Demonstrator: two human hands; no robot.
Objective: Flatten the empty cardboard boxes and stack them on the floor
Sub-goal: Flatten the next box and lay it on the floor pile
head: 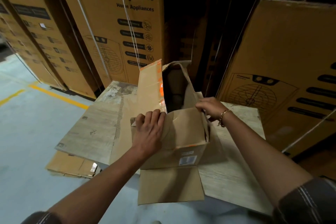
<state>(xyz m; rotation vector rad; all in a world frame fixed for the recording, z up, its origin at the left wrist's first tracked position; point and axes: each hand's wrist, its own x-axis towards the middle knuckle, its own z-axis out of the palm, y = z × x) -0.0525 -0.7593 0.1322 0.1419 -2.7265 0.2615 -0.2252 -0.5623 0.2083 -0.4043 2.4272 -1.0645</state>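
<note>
While the left hand (149, 131) curls its grip over the near-left rim of an open brown cardboard box (181, 138), the right hand (209, 108), a gold chain bracelet (224, 117) at its wrist, pinches the box's right wall. The box, flaps spread and one edged in orange tape, rests on pale flattened cardboard sheets (91, 129) lying on the grey floor (27, 132). Tall printed brown cartons (118, 23) stand behind.

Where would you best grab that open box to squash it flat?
Probably the top rim of the open box, from above, at its two near corners, where the left hand and right hand grip now. Its top gapes open, so the thin walls can fold.
</note>
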